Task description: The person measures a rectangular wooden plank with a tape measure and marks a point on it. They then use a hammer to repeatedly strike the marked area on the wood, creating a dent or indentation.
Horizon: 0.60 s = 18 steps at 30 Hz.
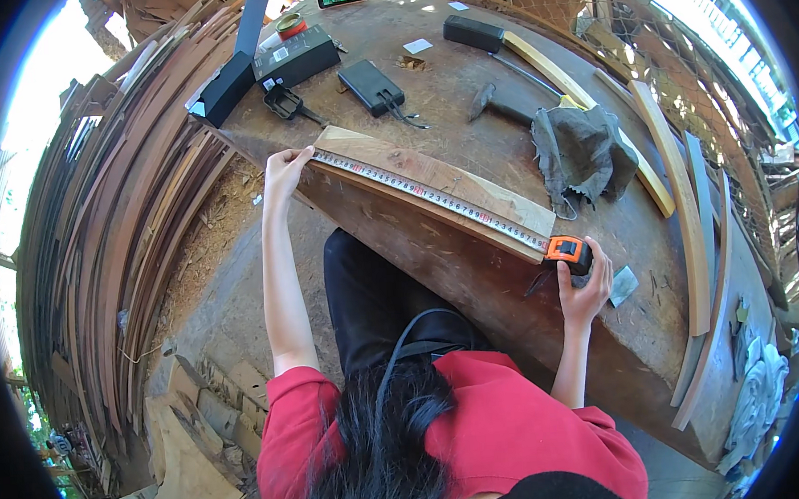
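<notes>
A wooden board (468,182) lies along the near edge of the workbench. Stretched over its length is the pale blade of a tape measure (569,253), whose case is orange and black. My right hand (588,286) grips that case just past the board's right end. At the far left end, my left hand (287,170) pinches the tip of the blade against the board's corner.
On the workbench (635,328) are a hammer (500,104), a grey cloth (582,148), a black power bank (372,83), and a black box (297,56). Wooden strips (683,219) line the right side. Stacked planks (104,227) stand at left.
</notes>
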Motion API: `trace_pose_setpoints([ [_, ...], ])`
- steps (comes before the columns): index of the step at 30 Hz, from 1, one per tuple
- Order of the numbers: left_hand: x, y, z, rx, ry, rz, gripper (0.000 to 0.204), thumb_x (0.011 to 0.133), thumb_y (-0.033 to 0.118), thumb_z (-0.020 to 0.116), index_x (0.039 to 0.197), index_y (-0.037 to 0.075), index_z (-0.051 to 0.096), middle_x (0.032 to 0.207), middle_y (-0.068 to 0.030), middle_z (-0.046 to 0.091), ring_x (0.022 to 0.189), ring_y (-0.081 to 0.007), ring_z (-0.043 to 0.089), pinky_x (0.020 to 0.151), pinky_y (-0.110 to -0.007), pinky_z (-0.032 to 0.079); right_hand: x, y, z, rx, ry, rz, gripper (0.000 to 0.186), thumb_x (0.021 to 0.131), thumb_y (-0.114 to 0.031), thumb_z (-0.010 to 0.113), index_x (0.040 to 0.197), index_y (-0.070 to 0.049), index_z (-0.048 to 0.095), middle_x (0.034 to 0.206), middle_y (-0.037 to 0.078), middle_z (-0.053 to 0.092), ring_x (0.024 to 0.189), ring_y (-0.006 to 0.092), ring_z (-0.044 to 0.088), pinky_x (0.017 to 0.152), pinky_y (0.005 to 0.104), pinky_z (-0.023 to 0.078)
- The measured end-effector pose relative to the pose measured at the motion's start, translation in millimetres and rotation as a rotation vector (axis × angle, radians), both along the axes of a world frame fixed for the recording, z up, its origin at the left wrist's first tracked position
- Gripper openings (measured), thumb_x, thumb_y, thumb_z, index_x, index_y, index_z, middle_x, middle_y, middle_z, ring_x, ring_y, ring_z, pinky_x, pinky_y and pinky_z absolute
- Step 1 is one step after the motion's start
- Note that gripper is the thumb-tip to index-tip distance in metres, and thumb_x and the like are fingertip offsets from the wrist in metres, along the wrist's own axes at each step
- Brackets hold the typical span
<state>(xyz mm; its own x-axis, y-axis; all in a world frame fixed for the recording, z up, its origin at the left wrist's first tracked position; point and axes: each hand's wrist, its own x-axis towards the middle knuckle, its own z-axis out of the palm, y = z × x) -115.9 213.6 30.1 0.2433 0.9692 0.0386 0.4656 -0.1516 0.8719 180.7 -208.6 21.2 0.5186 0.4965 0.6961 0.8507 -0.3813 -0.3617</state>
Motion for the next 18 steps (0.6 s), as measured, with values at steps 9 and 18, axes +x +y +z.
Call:
trace_pose_setpoints([
  [9,2.3,-4.6,2.9,0.004,0.015,0.027,0.038,0.083,0.034,0.072,0.089,-0.004,0.073,0.066,-0.0003,0.060,0.061,-0.0069,0.052,0.057,-0.025,0.040,-0.8,0.2,1.4,0.002,-0.001,0.001,0.056,0.081,-0.046,0.070,0.118,-0.005,0.059,0.109,0.011,0.065,0.098,0.0318,0.061,0.088,0.0424,0.046],
  [18,2.8,-4.0,0.4,-0.007,-0.020,0.028,0.039,0.084,0.034,0.072,0.088,-0.004,0.072,0.064,0.0019,0.056,0.059,-0.0062,0.048,0.055,-0.025,0.037,-0.4,-0.1,1.3,0.002,-0.003,0.006,0.055,0.081,-0.044,0.071,0.117,-0.005,0.059,0.109,0.011,0.065,0.098,0.0318,0.061,0.088,0.0425,0.046],
])
